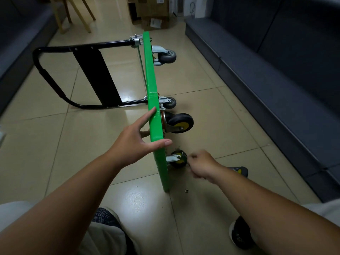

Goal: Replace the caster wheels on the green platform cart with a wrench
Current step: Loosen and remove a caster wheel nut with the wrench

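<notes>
The green platform cart (152, 92) stands on its long edge on the tiled floor, with its black handle (55, 76) folded out to the left. On its underside, facing right, are two grey casters (166, 56) (170, 102), a large black caster with a yellow hub (179, 123) and a smaller black-and-yellow caster (178, 159). My left hand (136, 142) rests on the cart's top edge, thumb laid straight across it and index finger along the deck. My right hand (200, 163) is blurred, its fingers curled round a thin dark tool right beside the small caster.
A small nut (186, 190) lies on the floor near the cart's near corner. A loose grey-and-yellow wheel (239, 171) lies behind my right forearm. Dark benches (266, 70) line both sides, with cardboard boxes (150, 13) and wooden legs (73, 15) beyond. My shoes are below.
</notes>
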`<action>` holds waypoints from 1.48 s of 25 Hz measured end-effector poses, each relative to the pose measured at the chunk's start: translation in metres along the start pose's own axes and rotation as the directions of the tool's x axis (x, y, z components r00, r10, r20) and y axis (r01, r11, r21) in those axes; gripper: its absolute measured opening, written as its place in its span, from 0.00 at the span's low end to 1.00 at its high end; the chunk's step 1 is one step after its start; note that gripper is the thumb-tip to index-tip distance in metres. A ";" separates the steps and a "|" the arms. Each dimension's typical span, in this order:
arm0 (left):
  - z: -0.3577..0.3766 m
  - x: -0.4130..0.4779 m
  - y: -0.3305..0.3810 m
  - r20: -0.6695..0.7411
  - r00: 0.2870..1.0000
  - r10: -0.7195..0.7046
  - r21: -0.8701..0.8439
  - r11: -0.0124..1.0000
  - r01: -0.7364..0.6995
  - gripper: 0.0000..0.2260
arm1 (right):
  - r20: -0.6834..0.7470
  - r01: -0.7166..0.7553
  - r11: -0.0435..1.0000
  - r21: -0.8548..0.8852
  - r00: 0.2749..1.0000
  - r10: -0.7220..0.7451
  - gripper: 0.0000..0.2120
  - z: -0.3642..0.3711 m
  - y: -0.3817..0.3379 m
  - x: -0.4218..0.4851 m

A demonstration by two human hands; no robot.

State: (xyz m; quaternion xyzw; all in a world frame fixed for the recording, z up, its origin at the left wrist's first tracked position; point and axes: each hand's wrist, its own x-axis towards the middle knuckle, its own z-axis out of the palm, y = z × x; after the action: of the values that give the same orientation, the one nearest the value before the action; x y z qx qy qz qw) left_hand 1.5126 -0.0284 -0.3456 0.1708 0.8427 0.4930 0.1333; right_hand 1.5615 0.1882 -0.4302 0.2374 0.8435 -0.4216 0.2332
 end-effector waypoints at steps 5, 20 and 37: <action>0.000 0.001 -0.001 -0.004 1.000 0.013 -0.008 1.000 -0.013 0.48 | 0.006 0.148 0.949 0.277 0.988 -0.156 0.13 -0.012 -0.074 -0.027; 0.000 0.002 -0.003 -0.009 1.000 0.015 0.009 1.000 -0.015 0.47 | 0.123 0.490 0.844 0.219 0.844 -0.522 0.15 0.010 -0.022 -0.006; 0.006 -0.003 -0.009 -0.005 0.990 0.144 0.507 0.853 -0.122 0.51 | -0.301 0.351 0.935 -0.045 0.888 -0.348 0.16 0.051 0.089 0.091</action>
State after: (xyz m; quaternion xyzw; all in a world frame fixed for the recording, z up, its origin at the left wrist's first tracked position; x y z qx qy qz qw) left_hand 1.5162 -0.0289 -0.3563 0.2470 0.9310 0.2667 0.0317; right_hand 1.5537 0.2117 -0.5649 0.1450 0.8959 -0.4195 0.0193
